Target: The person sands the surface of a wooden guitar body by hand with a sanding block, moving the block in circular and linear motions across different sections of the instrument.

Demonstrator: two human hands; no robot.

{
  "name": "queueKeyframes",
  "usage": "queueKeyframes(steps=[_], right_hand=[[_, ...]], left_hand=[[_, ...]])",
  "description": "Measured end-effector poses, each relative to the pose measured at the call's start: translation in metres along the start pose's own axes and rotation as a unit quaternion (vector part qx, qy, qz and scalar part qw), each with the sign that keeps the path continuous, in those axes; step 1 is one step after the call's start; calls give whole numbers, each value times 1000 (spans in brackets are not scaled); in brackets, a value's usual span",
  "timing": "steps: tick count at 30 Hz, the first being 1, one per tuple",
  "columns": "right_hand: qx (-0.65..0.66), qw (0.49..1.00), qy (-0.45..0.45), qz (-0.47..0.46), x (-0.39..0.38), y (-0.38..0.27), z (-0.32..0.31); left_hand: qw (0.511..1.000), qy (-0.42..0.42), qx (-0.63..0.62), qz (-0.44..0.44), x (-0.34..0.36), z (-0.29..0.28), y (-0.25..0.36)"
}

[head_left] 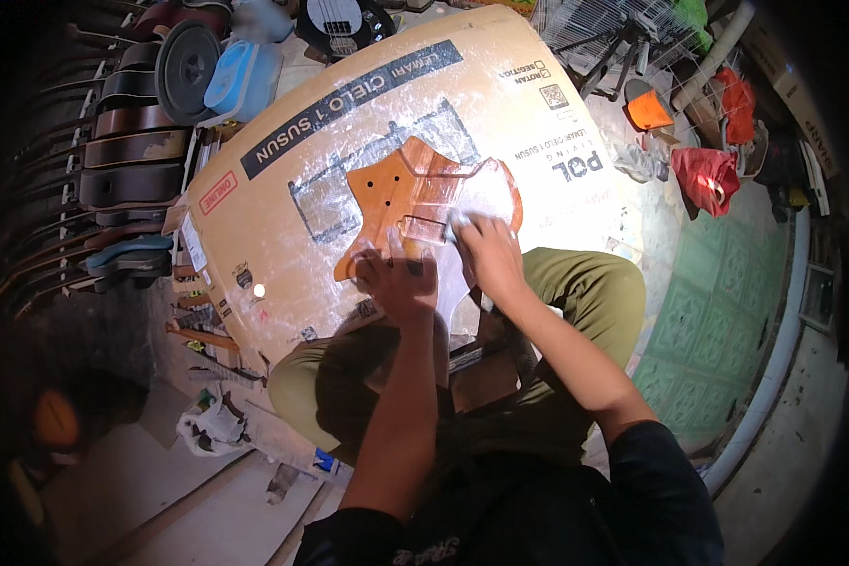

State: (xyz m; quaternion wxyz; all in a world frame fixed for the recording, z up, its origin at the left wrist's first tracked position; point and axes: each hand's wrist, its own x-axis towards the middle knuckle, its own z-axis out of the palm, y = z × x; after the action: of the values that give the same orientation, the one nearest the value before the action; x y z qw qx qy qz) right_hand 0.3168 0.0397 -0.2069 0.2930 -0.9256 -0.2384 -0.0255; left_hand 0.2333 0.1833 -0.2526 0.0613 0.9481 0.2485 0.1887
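- An orange-brown wooden guitar body (pixel 401 189) is seen lying flat on a large sheet of cardboard (pixel 283 236), which serves as the work surface and rests over the seated person's knees; no desk is visible.
- The body is placed near the middle of the cardboard, somewhat toward the edge nearest the person, and is covered in pale dust or haze.
- The left hand (pixel 401 283) is laid on the lower horn of the body, fingers curled and pressed down on the wood (a steadying hold, it seems, rather than a lift).
- The right hand (pixel 486 250) is closed over a small pale pad (pixel 458 224), either a cloth or abrasive paper (which of the two cannot be told), pressed against the body's near-right part beside a rectangular cavity.
- Step judged to be in hand: the surface is being rubbed or sanded while the piece is braced.
- The next move is judged to call for steady downward pressure from the left hand so the body does not slide on the cardboard, and even strokes kept off the cavity edges.
- Beyond the cardboard's left edge, a row of dark guitar bodies (pixel 127 141) is stacked; a red cloth (pixel 707 174) lies on the green tiled floor (pixel 717 302) to the right.
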Motion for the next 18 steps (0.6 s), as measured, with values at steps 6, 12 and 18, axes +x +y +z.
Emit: queueKeyframes(steps=[6,12,18], right_hand=[[-2,1000,3,3,35,-8,2],[8,1000,-19,-11,-13,0,1],[-7,1000,-20,14,37,-7,9]], left_hand=[[1000,-11,-15,-6,-2,-2,4],[1000,9,-18,10,3,-4,0],[999,14,-41,10,-5,4,-3]])
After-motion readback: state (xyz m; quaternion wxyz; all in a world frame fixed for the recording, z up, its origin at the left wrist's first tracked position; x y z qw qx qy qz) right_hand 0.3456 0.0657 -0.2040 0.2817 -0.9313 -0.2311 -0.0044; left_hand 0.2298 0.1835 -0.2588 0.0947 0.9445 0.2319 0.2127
